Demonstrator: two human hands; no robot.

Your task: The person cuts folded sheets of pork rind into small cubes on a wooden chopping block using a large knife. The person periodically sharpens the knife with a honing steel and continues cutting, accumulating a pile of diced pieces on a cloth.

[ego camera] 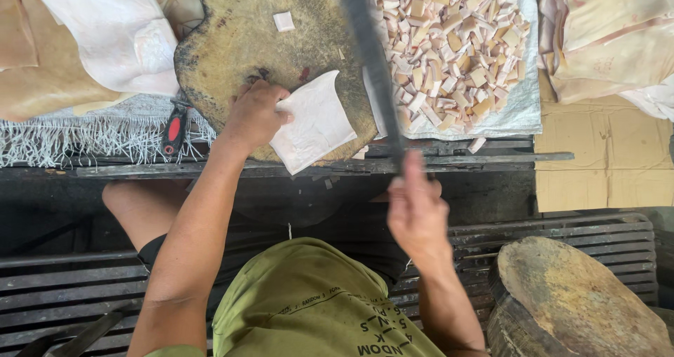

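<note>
On the round wooden chopping block, the left hand presses half-curled fingers onto a white slab at the block's 5 o'clock edge. The right hand is clenched around the handle of a long dark blade. Blade long axis runs from 6 toward 12 o'clock, tip tilted slightly toward 11, beside the pile of cut cubes at 3 o'clock.

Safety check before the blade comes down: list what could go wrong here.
1. The left hand pins the pale slab with its fingers at the slab's edge, so a chop by the long dark blade could land on them.
2. The slab overhangs the edge of the round wooden block and might slide or tip off.
3. The right hand grips the blade only at its near end, so the swing may wander.
</note>
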